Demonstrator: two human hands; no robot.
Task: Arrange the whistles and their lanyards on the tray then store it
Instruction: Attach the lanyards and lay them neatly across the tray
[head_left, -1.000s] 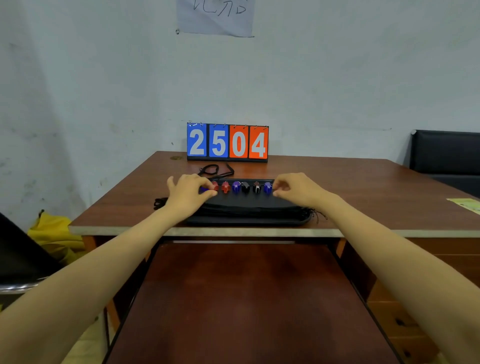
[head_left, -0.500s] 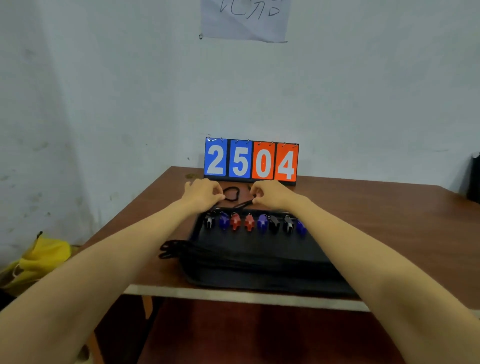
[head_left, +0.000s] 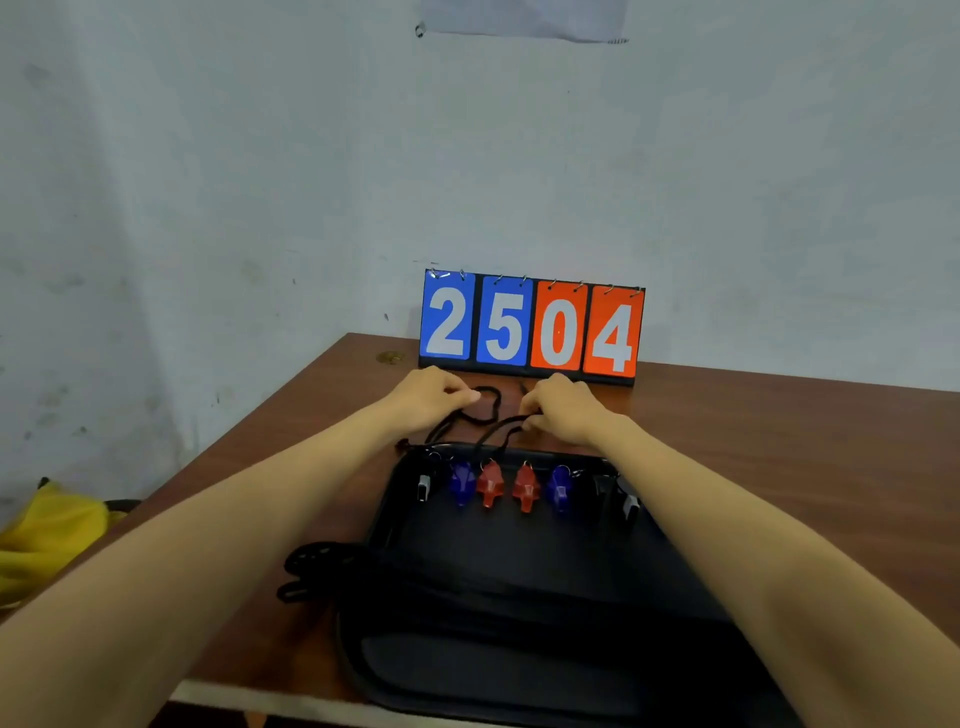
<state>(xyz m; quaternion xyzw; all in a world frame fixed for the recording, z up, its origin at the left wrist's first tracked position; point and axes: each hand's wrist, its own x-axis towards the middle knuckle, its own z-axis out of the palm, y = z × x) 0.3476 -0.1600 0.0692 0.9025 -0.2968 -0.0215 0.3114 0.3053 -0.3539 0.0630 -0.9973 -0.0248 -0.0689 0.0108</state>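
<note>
A black tray (head_left: 498, 551) lies on the brown table (head_left: 779, 467). Along its far edge stands a row of several whistles: a blue one (head_left: 462, 482), two red ones (head_left: 491, 486), another blue one (head_left: 560, 487), and black ones at both ends. A black lanyard cord (head_left: 491, 410) trails from the whistles over the tray's far rim onto the table. My left hand (head_left: 431, 397) pinches the cord's loop on the left. My right hand (head_left: 563, 410) pinches the cord on the right. More bundled black lanyards (head_left: 311, 566) hang off the tray's left side.
A flip scoreboard (head_left: 532, 327) reading 2504 stands at the table's far edge against the grey wall, just beyond my hands. Yellow cloth (head_left: 47, 540) lies on the floor at the left. The table's near edge runs under the tray.
Both hands left the whistle row and reached past the tray's far rim to the loose cord, now pinching it. The camera has moved closer and tilted over the table.
</note>
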